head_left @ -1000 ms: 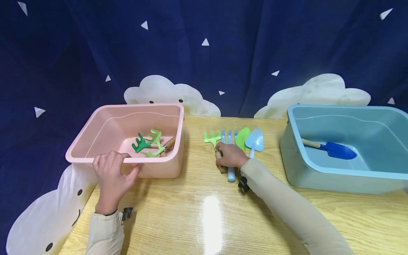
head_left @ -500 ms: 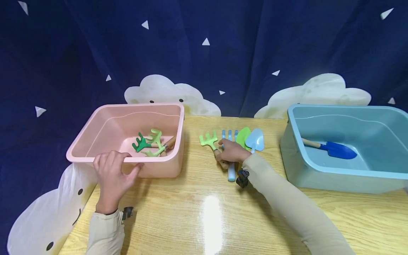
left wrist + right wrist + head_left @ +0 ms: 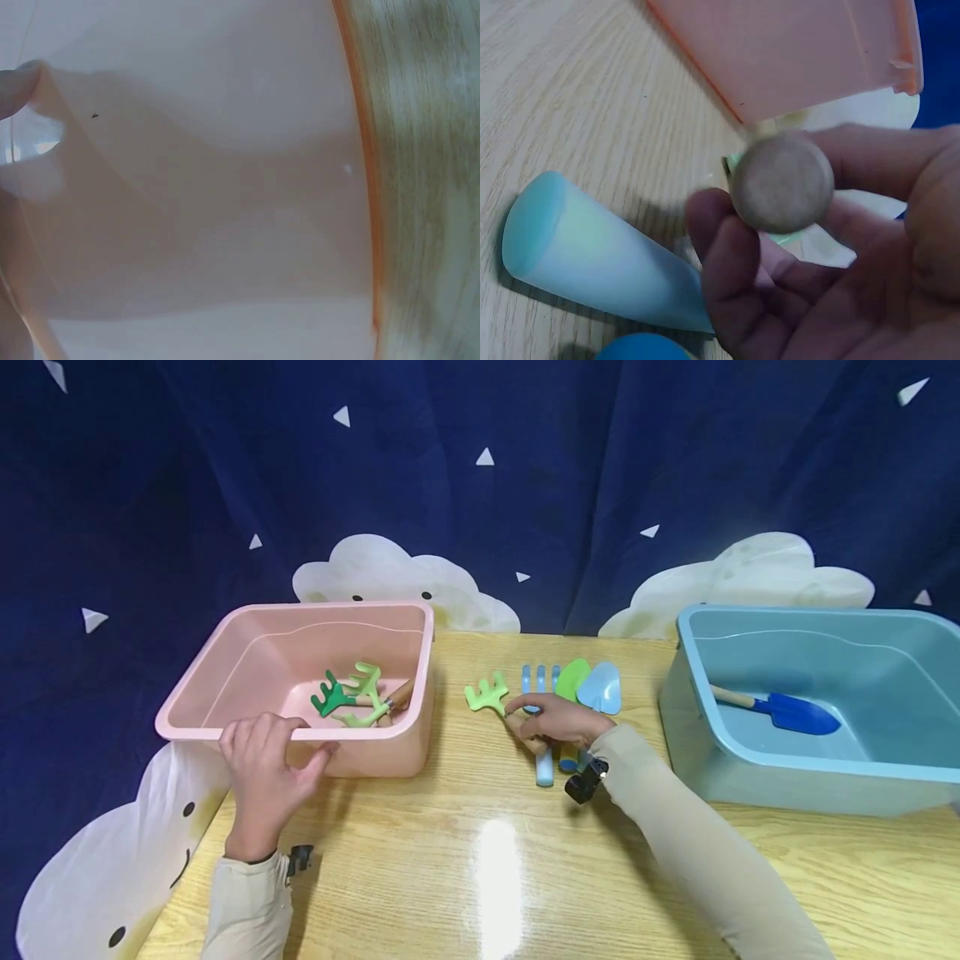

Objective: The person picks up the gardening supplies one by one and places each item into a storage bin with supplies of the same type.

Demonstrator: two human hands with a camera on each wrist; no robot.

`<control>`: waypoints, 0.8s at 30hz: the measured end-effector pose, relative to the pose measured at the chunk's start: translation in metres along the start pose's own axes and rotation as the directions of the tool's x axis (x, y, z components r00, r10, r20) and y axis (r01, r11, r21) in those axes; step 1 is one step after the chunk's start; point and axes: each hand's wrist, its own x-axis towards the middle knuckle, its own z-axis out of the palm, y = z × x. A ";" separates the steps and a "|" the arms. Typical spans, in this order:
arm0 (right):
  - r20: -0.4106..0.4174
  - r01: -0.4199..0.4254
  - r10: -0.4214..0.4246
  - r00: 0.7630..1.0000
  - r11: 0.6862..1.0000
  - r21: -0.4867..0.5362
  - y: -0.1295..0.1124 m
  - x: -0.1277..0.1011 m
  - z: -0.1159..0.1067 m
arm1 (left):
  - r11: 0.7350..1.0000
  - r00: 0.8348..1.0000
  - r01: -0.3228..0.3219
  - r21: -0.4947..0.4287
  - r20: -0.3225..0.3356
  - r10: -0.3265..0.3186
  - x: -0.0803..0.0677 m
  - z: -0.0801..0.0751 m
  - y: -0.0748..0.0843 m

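My right hand (image 3: 561, 720) holds a small light green garden rake (image 3: 487, 693) by its wooden handle, the tines pointing toward the pink bin (image 3: 367, 756). In the right wrist view the round end of the wooden handle (image 3: 782, 182) sits between thumb and fingers. My left hand (image 3: 262, 768) grips the bin's front rim, fingers over the edge and thumb on the outer wall. Beside my right hand lie a light blue rake (image 3: 544, 768), a green shovel (image 3: 572, 677) and a light blue shovel (image 3: 602, 687), their middles partly hidden by the hand.
Inside the pink bin lie a dark green rake (image 3: 328, 695) and light green rakes (image 3: 367, 681) with wooden handles. A blue bin (image 3: 697, 760) on the right contains a dark blue trowel (image 3: 802, 714). Behind the wooden table (image 3: 420, 868) hangs a navy curtain (image 3: 480, 510).
My right hand has drawn the light green rake left, away from the light blue rake, its handle now more slanted. The wrist has shifted right. My left hand stays on the rim.
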 end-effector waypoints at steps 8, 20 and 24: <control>0.101 0.038 -0.036 0.994 0.999 -0.021 0.005 -0.005 -0.004 | 1.000 1.000 0.000 -0.007 -0.008 0.000 0.000 0.000 0.000; 0.136 0.019 -0.035 0.990 0.993 0.113 0.011 -0.007 -0.002 | 1.000 1.000 -0.007 -0.009 -0.013 0.007 0.000 0.001 0.000; 0.133 0.026 -0.044 0.990 0.990 0.137 0.011 -0.007 -0.001 | 1.000 1.000 -0.007 -0.011 -0.020 0.007 0.000 0.002 0.000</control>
